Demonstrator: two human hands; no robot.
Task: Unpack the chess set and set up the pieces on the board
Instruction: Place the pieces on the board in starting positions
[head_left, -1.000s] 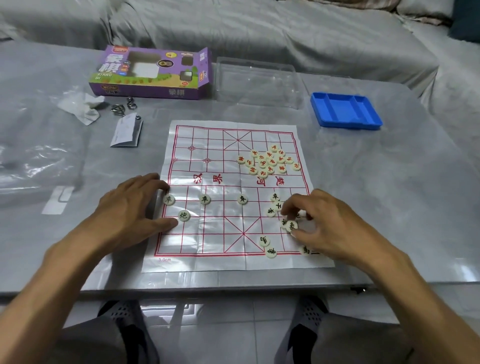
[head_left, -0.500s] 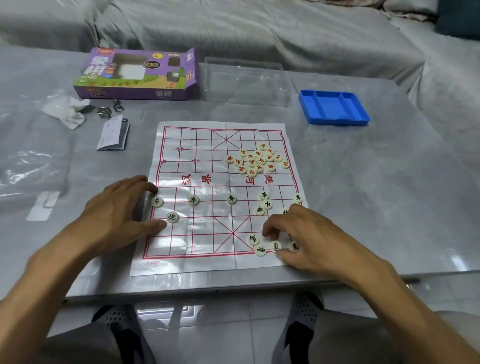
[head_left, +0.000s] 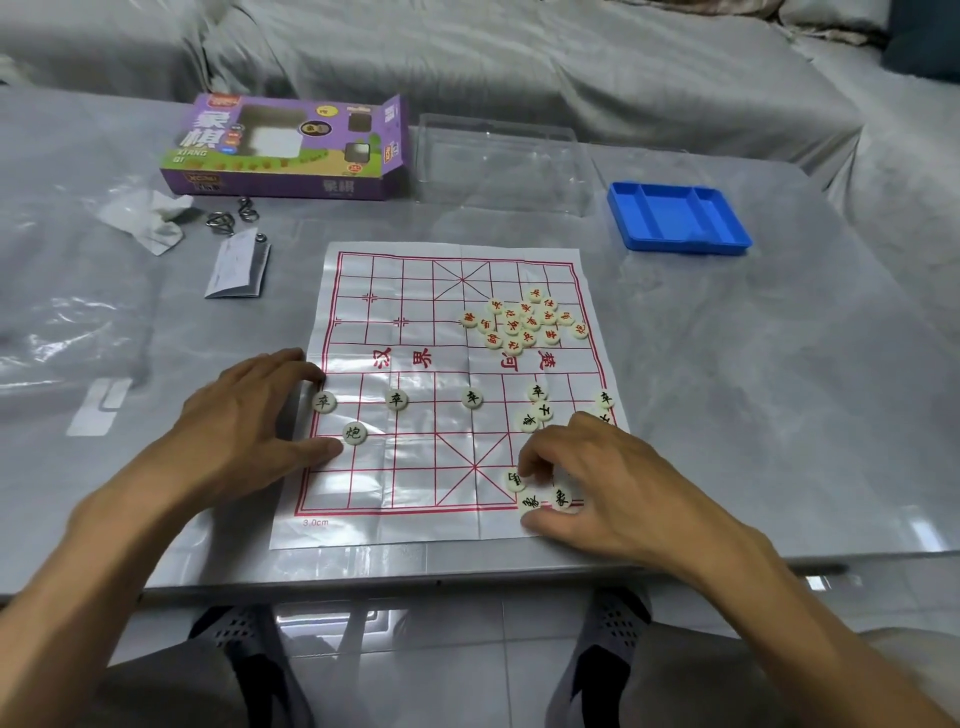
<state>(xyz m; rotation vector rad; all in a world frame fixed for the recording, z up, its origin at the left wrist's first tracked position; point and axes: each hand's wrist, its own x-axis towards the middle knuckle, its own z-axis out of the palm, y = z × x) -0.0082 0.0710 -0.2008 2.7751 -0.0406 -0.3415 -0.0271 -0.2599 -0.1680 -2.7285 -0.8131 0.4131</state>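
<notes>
At the near edge of the tabletop (head_left: 779, 467) lies the board (head_left: 415, 374), a glossy sheet printed with a red grid, its near border close to that edge. The right hand (head_left: 618, 483) is over the board's near right corner, fingers curled down among three black-lettered pieces (head_left: 561, 499) that sit touching or nearly touching one another on the bottom rows; fingertips and thumb close in on them, though whether any single piece is truly pinched cannot be told. The left hand (head_left: 244, 421) rests flat on the board's left edge, fingers relaxed and spread, the forefinger just beside a black piece on the left border line (head_left: 323, 401) and the thumb tip touching or almost touching another piece (head_left: 355, 432) one row nearer.

Farther up, black pieces stand along one row: two toward the middle (head_left: 471, 398), one near the right edge (head_left: 605, 399), and a small knot of three (head_left: 537, 410) just beyond the right hand. Past the river lettering, a heap of red-lettered pieces (head_left: 524, 319) crowds the far right part of the board (unsorted, some tilted).

Beyond the board, toward the far right corner, sits a blue tray (head_left: 680, 218). Along the far edge stand a clear plastic case (head_left: 498, 161) and the purple box (head_left: 285, 145), one end flap open. Near the far left are a folded leaflet (head_left: 239, 270), metal rings (head_left: 228, 215) and crumpled paper (head_left: 145, 218).
</notes>
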